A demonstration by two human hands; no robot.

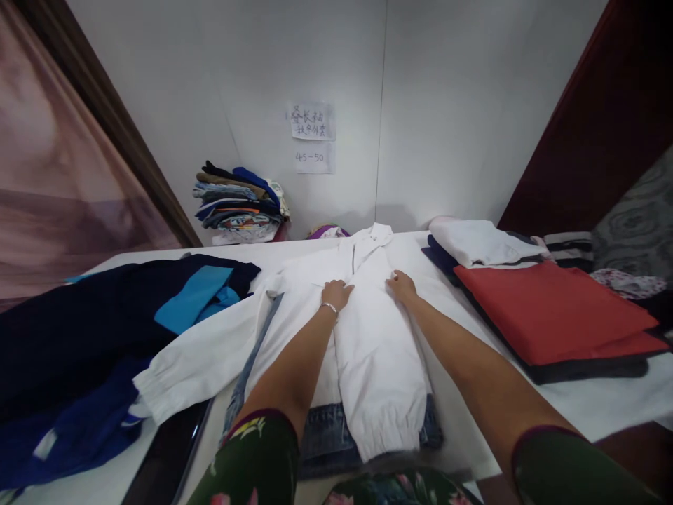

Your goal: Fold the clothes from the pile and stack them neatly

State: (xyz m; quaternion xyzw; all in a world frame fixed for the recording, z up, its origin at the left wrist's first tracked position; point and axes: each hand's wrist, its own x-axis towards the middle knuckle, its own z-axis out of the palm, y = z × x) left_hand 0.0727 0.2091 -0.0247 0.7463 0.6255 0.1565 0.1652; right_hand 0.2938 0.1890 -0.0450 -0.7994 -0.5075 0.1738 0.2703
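A white jacket lies spread on the table with its collar at the far end and a short zip below it. Its right-hand sleeve is folded down over the front, the gathered cuff towards me. The other sleeve stretches out to the left. My left hand, with a bracelet at the wrist, is closed on the fabric at the folded sleeve's left edge. My right hand pinches the jacket's right edge near the shoulder. Blue jeans show beneath the jacket.
Dark navy clothes with a bright blue piece lie at left, beside a black phone-like object. Folded garments, a red one and a white one, are stacked at right. A clothes pile stands by the wall.
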